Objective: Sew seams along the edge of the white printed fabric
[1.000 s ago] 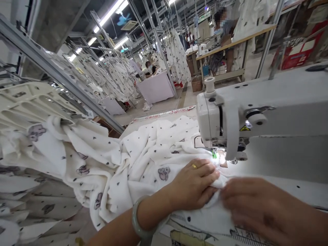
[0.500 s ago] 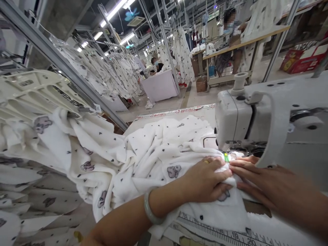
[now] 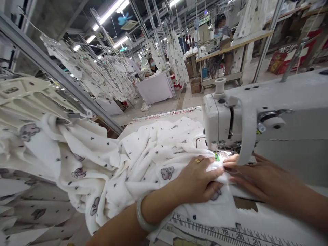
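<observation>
White plush fabric (image 3: 143,153), printed with grey animal figures and small dark marks, lies bunched across the sewing machine table. My left hand (image 3: 200,179) is on it close to the needle area, with a fold of the fabric caught between thumb and fingers. From the other side, my right hand (image 3: 256,176) reaches under the machine's curved guard with its fingers stretched out along the fabric's edge. Between the two sets of fingertips is the white sewing machine's (image 3: 217,119) presser foot, partly hidden. A bright green piece (image 3: 217,156) shows beside it.
A printed ruler strip (image 3: 217,232) runs along the near table edge. At left, the fabric drapes over a cream plastic rack (image 3: 33,92) beside a slanted metal post (image 3: 64,75). Farther off are hanging garments (image 3: 176,58) and a person (image 3: 221,30) at another table.
The whole view has shifted, so the machine, fabric and hands appear farther left. Both hands stay on the fabric by the presser foot; the right one has altered its finger position slightly.
</observation>
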Demonstrator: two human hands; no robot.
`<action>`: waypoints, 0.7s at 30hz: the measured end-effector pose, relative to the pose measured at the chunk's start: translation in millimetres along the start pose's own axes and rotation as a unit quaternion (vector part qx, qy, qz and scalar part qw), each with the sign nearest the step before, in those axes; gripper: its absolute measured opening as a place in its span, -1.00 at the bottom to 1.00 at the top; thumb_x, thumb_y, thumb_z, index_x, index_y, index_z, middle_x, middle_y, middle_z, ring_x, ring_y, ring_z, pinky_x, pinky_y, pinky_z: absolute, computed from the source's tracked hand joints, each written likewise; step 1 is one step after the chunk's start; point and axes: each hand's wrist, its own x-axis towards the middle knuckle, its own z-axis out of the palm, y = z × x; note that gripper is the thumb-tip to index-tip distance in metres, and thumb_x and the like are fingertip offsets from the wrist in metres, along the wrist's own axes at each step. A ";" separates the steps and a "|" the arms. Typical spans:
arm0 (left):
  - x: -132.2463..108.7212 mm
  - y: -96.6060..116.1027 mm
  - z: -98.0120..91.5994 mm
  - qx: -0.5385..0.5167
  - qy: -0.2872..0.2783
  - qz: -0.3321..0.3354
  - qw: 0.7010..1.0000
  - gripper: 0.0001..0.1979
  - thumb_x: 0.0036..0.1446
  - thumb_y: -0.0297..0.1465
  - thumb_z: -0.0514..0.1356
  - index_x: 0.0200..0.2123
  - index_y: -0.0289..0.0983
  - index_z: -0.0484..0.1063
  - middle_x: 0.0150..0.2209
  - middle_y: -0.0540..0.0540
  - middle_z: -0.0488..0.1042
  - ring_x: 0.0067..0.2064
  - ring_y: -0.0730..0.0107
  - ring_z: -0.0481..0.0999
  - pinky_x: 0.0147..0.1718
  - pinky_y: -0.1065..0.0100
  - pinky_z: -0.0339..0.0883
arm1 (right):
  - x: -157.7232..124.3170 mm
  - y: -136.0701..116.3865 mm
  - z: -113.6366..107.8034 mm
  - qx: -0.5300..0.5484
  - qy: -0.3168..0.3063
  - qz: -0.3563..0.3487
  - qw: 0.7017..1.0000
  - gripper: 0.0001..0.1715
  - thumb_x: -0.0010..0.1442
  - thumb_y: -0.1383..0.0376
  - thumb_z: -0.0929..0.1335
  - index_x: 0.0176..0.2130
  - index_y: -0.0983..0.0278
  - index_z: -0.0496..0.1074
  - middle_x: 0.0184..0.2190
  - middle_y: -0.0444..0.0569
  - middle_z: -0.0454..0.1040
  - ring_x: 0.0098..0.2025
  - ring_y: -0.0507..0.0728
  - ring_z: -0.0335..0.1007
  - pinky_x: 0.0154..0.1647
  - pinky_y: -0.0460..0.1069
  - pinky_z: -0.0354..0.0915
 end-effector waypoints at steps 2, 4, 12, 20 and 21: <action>0.1 1.2 -0.6 0.009 -0.004 -0.002 1.000 -0.61 0.41 -0.26 0.05 0.17 -0.32 0.41 0.10 -0.31 0.46 0.09 0.06 0.44 0.10 0.07 0.38 | 2.7 0.2 -0.4 -0.003 -0.003 0.010 1.000 -0.64 0.47 0.09 0.23 0.11 0.05 0.48 -0.20 -0.17 0.68 -0.20 0.23 0.62 -0.05 0.23 0.43; 0.5 2.9 -2.2 0.018 -0.011 -0.004 1.000 -0.60 0.40 -0.26 0.04 0.18 -0.33 0.39 0.08 -0.31 0.48 0.07 0.04 0.44 0.11 0.04 0.36 | 5.9 -0.8 0.3 -0.010 0.001 0.009 1.000 -0.58 0.46 0.07 0.22 0.17 0.09 0.46 -0.18 -0.12 0.68 -0.21 0.25 0.62 -0.14 0.21 0.46; 5.9 2.8 -6.4 0.016 -0.031 0.000 0.999 -0.60 0.37 -0.28 0.06 0.16 -0.35 0.38 0.10 -0.30 0.48 0.18 -0.03 0.42 0.22 -0.03 0.30 | 12.3 -10.1 5.4 -0.074 0.040 -0.020 0.996 -0.49 0.46 0.15 0.13 0.08 0.24 0.54 -0.45 -0.01 0.64 -0.42 0.28 0.53 -0.10 0.29 0.41; 6.3 -2.2 -2.7 0.036 -0.025 -0.010 0.999 -0.59 0.37 -0.27 0.07 0.18 -0.34 0.37 0.20 -0.36 0.43 0.31 -0.06 0.34 0.26 -0.07 0.29 | 20.0 -8.7 5.3 -0.100 0.064 -0.034 0.992 -0.46 0.49 0.10 0.11 0.06 0.26 0.52 -0.37 0.06 0.66 -0.43 0.26 0.53 -0.28 0.19 0.35; 5.7 -2.4 -2.0 0.036 -0.023 -0.007 0.999 -0.59 0.37 -0.27 0.07 0.18 -0.34 0.38 0.18 -0.35 0.43 0.30 -0.06 0.35 0.26 -0.06 0.29 | 21.3 -7.2 3.9 -0.093 0.063 -0.034 0.993 -0.44 0.50 0.09 0.09 0.05 0.28 0.53 -0.38 0.07 0.66 -0.42 0.26 0.54 -0.31 0.19 0.35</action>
